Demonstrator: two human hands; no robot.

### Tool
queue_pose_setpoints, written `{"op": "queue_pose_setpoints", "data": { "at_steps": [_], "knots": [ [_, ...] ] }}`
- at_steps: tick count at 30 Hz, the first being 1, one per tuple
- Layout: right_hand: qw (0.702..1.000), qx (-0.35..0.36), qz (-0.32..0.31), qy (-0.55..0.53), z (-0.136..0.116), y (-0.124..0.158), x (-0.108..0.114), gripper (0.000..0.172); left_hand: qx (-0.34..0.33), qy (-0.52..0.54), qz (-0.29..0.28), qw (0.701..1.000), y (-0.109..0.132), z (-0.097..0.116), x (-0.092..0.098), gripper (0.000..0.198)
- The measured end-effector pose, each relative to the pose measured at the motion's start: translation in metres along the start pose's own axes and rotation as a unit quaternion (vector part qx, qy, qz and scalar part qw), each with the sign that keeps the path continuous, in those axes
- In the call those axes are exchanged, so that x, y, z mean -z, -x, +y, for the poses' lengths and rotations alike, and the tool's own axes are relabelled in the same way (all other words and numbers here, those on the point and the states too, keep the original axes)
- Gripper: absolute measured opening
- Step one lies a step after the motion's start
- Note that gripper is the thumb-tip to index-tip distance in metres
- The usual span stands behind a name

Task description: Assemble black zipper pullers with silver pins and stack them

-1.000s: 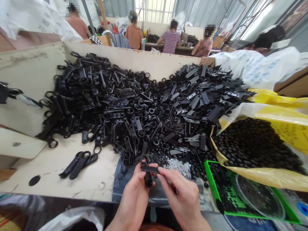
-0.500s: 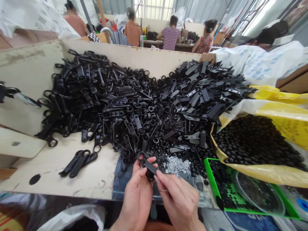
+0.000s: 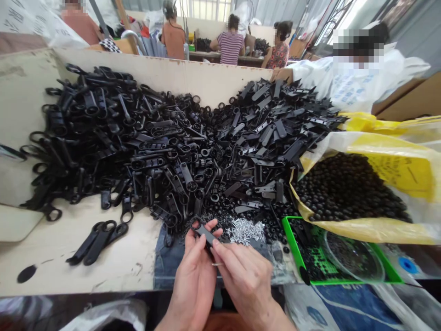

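Head: left hand (image 3: pixel 195 275) and right hand (image 3: pixel 245 272) grip a black piece (image 3: pixel 206 233), no longer level.

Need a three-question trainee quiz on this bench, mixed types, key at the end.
1. True or false: the left hand and right hand both touch the black ringed part.
2. Pick one: the round pieces in the yellow-and-white bag are A) white, B) black, C) red.
3. Fill in: from the person's view, the green tray lies to the ____ of the small silver pieces.

Key: 1 true; 2 B; 3 right.
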State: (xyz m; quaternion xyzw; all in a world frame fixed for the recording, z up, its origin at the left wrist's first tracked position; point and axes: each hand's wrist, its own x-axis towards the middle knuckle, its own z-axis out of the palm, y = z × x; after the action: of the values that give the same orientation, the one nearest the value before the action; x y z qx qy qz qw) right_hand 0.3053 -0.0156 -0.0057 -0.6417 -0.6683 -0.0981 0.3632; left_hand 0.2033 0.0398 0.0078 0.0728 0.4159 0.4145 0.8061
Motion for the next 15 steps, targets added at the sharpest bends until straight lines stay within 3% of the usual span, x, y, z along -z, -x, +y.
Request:
{"op": "queue_pose_setpoints", "data": {
  "at_steps": [5,9,11,15],
  "knots": [
    [0.998,-0.023,-0.051,0.022,-0.009,0.003,0.0,0.027,-0.042,-0.081,-0.009,0.996,0.001,-0.007,0.003,0.032],
    [0.99,-0.072,-0.078,-0.09,-0.01,0.008,0.006,0.028,-0.075,-0.143,-0.017,0.987,-0.001,-0.006,0.012,0.034],
    [0.967,-0.146,-0.092,-0.189,-0.004,0.007,0.011,0.024,-0.061,-0.181,-0.033,0.981,-0.002,-0.004,0.021,0.038],
    [0.88,-0.33,-0.137,-0.312,0.013,-0.002,0.014,0.019,-0.025,-0.304,-0.055,0.951,-0.001,0.0,0.045,0.051]
  ]
}}
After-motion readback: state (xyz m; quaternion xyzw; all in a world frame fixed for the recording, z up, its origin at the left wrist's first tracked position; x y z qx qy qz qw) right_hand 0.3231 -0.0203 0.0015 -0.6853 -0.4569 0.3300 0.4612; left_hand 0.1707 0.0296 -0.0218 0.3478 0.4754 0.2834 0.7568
